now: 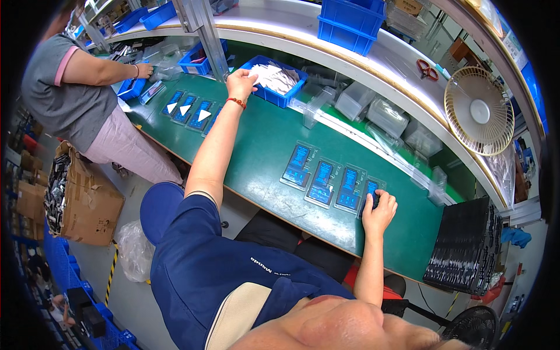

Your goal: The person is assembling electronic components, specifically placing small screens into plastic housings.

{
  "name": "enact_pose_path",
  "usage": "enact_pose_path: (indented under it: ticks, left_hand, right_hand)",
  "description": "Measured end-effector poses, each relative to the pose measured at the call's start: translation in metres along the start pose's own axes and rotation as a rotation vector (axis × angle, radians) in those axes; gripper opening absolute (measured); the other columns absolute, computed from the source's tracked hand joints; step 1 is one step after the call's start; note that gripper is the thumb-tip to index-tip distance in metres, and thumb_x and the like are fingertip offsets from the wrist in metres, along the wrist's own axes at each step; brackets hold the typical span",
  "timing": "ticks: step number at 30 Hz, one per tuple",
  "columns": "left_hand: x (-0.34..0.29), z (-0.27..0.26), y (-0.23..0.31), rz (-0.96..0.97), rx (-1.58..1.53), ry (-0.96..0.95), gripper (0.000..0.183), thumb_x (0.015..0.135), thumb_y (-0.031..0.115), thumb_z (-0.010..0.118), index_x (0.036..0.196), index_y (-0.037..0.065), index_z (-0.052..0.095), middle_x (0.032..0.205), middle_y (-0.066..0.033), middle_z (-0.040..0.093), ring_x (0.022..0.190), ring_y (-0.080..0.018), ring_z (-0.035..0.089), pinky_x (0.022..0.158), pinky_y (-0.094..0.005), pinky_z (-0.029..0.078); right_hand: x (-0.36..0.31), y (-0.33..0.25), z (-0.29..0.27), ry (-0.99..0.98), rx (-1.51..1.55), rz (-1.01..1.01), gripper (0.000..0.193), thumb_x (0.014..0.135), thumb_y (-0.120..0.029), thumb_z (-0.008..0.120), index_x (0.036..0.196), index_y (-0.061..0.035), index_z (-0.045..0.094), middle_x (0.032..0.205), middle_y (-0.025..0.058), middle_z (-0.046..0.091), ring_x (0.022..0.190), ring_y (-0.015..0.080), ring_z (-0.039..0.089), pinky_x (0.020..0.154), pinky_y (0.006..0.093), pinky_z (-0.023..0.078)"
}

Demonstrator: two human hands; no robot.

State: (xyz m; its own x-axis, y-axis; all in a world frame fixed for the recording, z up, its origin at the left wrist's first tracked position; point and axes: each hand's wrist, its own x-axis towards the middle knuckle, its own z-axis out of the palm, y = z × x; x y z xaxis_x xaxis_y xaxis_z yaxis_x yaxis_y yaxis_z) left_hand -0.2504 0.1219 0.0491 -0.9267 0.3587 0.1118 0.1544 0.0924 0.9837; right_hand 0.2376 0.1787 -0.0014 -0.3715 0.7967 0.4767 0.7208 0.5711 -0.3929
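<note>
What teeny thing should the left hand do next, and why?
Perhaps lift one of the white pieces out of the blue bin: the left hand is already there. Three blue packs on the left carry white triangles, but the three packs beside the right hand show none.

Your head carried this camera, the left one of a pair, and it looked steeply down and forward across the green-topped workbench [262, 154]. Its wide fisheye lens bent the long white shelf [402, 61] above the bench into an arch and left the picture's corners black. Your navy-blue short-sleeved shirt [192, 274] sat close to the lens, filling the lower middle, while the bench lay farther off, running slantwise. The view reached left to a co-worker in a grey top [70, 99] and right to a round beige fan [479, 111].
</note>
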Motion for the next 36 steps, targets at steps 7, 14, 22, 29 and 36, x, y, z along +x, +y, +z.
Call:
enact_pose_path:
  ticks: [7,14,22,29,36]
  left_hand:
    - [-0.003,-0.002,-0.005,-0.012,-0.164,0.077,0.018,0.081,0.002,0.071,0.096,-0.004,0.063,0.086,-0.0091,0.067,0.068,-0.0136,0.065,0.048,-0.0236,0.054]
    - [-0.077,-0.014,0.009,-0.096,-0.515,-0.227,0.02,0.088,0.004,0.063,0.106,-0.002,0.058,0.096,-0.011,0.067,0.082,-0.0181,0.068,0.059,-0.0248,0.054]
    - [-0.216,0.023,0.008,-0.228,-0.429,-0.838,0.019,0.088,0.004,0.063,0.106,-0.003,0.062,0.094,-0.0111,0.069,0.081,-0.0157,0.068,0.059,-0.0233,0.054]
    - [-0.234,0.012,-0.009,0.262,0.307,-0.637,0.029,0.073,0.015,0.078,0.098,0.006,0.068,0.062,-0.0072,0.061,0.056,-0.0188,0.061,0.06,-0.0328,0.049]
    - [-0.195,0.009,0.011,0.692,0.471,-0.376,0.035,0.071,0.024,0.077,0.101,0.007,0.068,0.093,-0.0124,0.063,0.095,-0.0336,0.057,0.084,-0.0404,0.047]
  right_hand:
    - [-0.001,0.005,-0.001,-0.002,-0.017,-0.012,0.025,0.081,-0.022,0.068,0.1,-0.0073,0.061,0.097,0.0116,0.055,0.094,0.0322,0.051,0.084,0.043,0.04]
    - [0.007,-0.018,-0.012,0.131,-0.02,-0.115,0.028,0.08,-0.023,0.069,0.101,-0.0076,0.062,0.1,0.0135,0.058,0.097,0.0327,0.053,0.084,0.0435,0.041]
    - [0.051,-0.111,0.048,-0.326,1.11,-0.011,0.025,0.081,-0.011,0.071,0.104,-0.0029,0.066,0.09,0.0095,0.067,0.084,0.0158,0.063,0.075,0.0279,0.049]
    - [0.036,-0.088,0.024,-0.066,0.361,-0.455,0.013,0.077,-0.013,0.07,0.089,-0.0101,0.069,0.086,0.0033,0.066,0.086,0.0236,0.058,0.084,0.0411,0.039]
    - [0.01,-0.089,0.001,-0.18,0.242,-0.573,0.029,0.073,-0.018,0.073,0.099,-0.0058,0.067,0.103,0.0075,0.06,0.097,0.0269,0.053,0.088,0.0417,0.038]
